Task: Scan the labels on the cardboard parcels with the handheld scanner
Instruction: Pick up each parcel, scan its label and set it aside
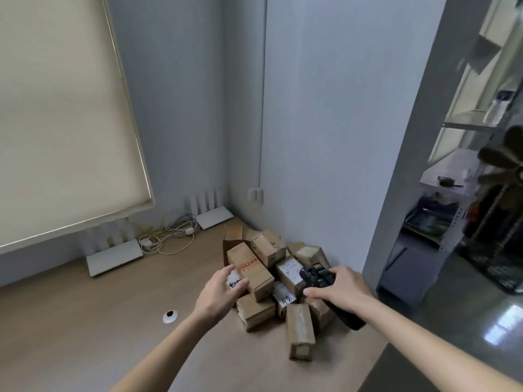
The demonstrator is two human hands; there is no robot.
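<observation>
Roller blind (56,108): cream, filling the far left, its top and left edge cut off by the frame

Desk (99,321): pale wood top running to the wall corner; near edge out of view

Shelving (467,137): far right, beyond a grey partition; contents blurred and hard to identify

Cardboard parcels (271,278): a loose heap of small brown boxes in the right far corner of the desk; several lie under others, so no count is possible. One on top carries a red printed strip, two show white labels; the print is too small to read. One taped parcel (300,329) lies apart at the near side

Two white routers (113,257): against the far wall, antennas upright; the left one's antennas partly hidden by the blind

Cables (167,236): white tangle between the routers

Left hand (219,291): fingers spread and slightly curled, resting against the red-strip parcel's left side, not clasped around it

Right hand (339,288): fingers wrapped around the handheld scanner (317,275), black, head aimed left over the heap; handle largely hidden by the hand

Grommet (170,316): white ring with dark hole, left of the heap
</observation>
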